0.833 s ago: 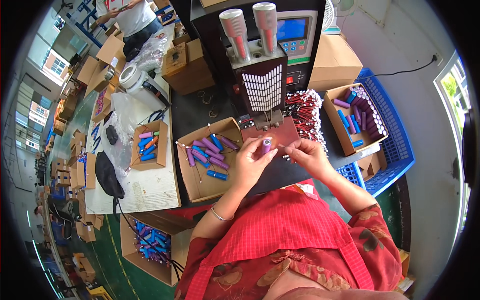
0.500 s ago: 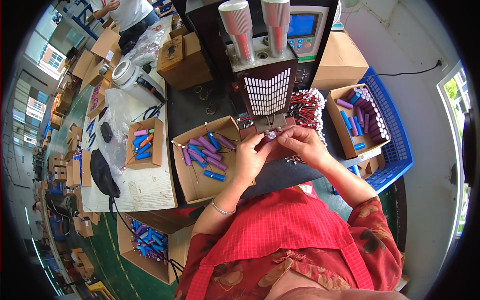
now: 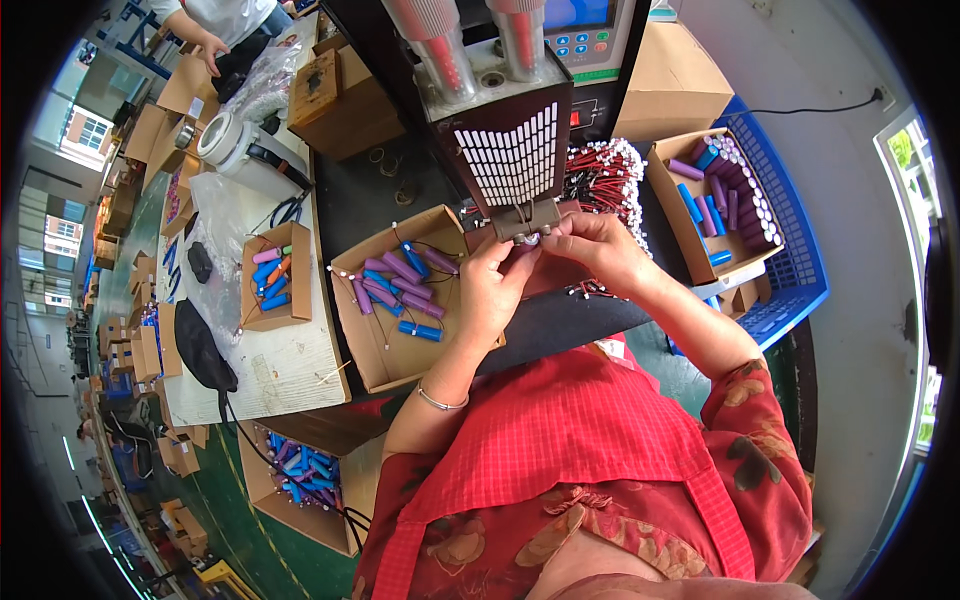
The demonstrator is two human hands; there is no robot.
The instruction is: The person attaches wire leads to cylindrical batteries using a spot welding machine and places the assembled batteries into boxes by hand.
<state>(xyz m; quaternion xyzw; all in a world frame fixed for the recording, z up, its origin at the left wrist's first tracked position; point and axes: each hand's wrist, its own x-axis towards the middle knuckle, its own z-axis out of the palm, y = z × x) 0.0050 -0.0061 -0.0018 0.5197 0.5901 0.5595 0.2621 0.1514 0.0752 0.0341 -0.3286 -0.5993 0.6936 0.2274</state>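
Observation:
Under the electrodes of a black spot welder (image 3: 510, 150) I hold a cylindrical battery cell (image 3: 531, 241) with its end up, mostly hidden by my fingers. My left hand (image 3: 490, 285) is closed round the cell from the left. From the right, my right hand (image 3: 603, 252) pinches at the cell's top end; what lies between its fingertips is too small to make out. Beside my left wrist stands a cardboard box (image 3: 385, 350) with purple and blue cells, some with wires on them. Behind my right hand lies a heap of red and black wires (image 3: 605, 185) with white connectors.
At right, a carton (image 3: 690, 250) of purple and blue cells stands by a blue plastic basket (image 3: 810, 290). A small box (image 3: 290, 318) of cells and a white jug (image 3: 222, 140) are on the left table. Below is another carton (image 3: 262, 480). A co-worker's hand (image 3: 210, 50) shows at upper left.
My view has shifted slightly, so the welder and boxes sit a little differently in the picture. Both hands and the cell are closer under the electrodes. The co-worker's hand has come down.

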